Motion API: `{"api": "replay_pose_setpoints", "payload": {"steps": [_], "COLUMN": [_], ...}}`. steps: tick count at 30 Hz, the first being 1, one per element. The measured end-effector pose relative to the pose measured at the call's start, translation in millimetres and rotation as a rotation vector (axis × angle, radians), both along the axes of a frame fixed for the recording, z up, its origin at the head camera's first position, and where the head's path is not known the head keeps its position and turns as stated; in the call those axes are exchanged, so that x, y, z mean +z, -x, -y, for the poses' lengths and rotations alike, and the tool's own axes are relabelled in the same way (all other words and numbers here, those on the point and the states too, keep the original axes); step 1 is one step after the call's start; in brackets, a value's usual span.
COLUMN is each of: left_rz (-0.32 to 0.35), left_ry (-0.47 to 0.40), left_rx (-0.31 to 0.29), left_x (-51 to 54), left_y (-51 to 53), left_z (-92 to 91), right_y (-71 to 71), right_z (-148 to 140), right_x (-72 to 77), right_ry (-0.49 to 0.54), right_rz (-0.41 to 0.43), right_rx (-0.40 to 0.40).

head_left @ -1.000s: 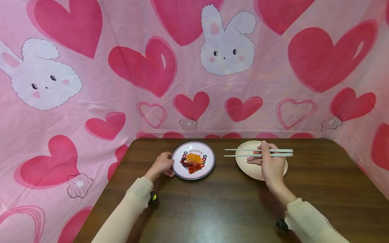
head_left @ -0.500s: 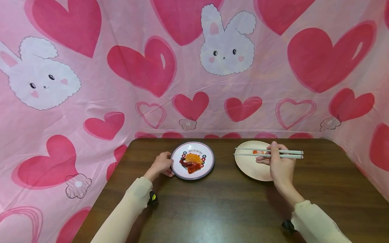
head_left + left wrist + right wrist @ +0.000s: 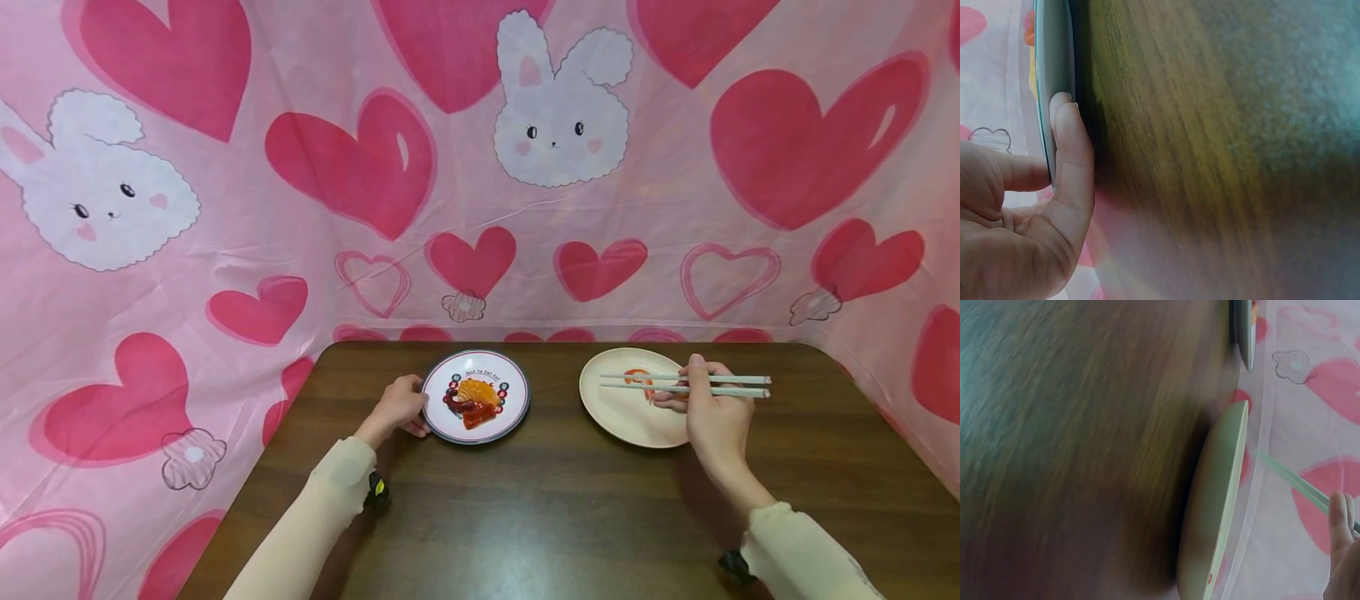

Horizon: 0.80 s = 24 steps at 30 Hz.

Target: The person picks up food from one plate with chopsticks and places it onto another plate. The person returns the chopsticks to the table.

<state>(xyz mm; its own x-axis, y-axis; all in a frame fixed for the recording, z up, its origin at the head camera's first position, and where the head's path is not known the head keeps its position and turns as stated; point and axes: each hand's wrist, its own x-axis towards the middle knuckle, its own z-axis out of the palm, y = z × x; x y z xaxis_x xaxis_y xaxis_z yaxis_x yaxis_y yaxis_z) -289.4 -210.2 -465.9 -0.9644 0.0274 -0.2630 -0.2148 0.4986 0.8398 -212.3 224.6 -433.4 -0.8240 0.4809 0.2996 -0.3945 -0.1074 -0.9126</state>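
My left hand (image 3: 399,406) pinches the left rim of a white plate (image 3: 442,421) with a dark blue edge. In the left wrist view its thumb is over the rim and its fingers (image 3: 1075,162) lie against the underside. Several orange and reddish-brown food pieces (image 3: 477,400) sit in the middle of that plate. My right hand (image 3: 716,417) holds a pair of pale green chopsticks (image 3: 742,380) level above a cream plate (image 3: 622,423). An orange-and-white shrimp (image 3: 639,376) lies on the cream plate, partly behind the chopsticks, whose tips are apart and grip nothing.
Both plates stand near the far edge of a dark brown wooden table (image 3: 525,517), with a gap between them. A pink cloth (image 3: 457,200) printed with hearts and rabbits hangs behind and at the sides.
My right hand has moved to the right with the chopsticks, uncovering the shrimp and more of the cream plate. My left hand and the white plate have stayed in place.
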Motion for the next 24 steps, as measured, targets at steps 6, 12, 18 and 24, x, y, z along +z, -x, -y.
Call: {"api": "replay_pose_setpoints", "payload": {"steps": [6, 12, 18, 24], "left_rz": [0.0, 0.001, 0.002, 0.006], "left_ry": [0.009, 0.011, -0.004, -0.002], "left_rx": [-0.001, -0.003, -0.001, 0.0], "left_x": [-0.1, 1.0, 0.3, 0.9], "left_y": [-0.2, -1.1, -0.4, -0.3], "left_z": [0.6, -0.1, -0.5, 0.3], "right_y": [-0.8, 1.9, 4.0, 6.0], "right_z": [-9, -17, -24, -30], "right_x": [-0.7, -2.2, -4.4, -6.8], "right_ry": [-0.025, -0.034, -0.009, -0.003], "right_rz": [0.012, 0.016, 0.034, 0.028], "right_rx": [-0.016, -0.023, -0.033, -0.072]}}
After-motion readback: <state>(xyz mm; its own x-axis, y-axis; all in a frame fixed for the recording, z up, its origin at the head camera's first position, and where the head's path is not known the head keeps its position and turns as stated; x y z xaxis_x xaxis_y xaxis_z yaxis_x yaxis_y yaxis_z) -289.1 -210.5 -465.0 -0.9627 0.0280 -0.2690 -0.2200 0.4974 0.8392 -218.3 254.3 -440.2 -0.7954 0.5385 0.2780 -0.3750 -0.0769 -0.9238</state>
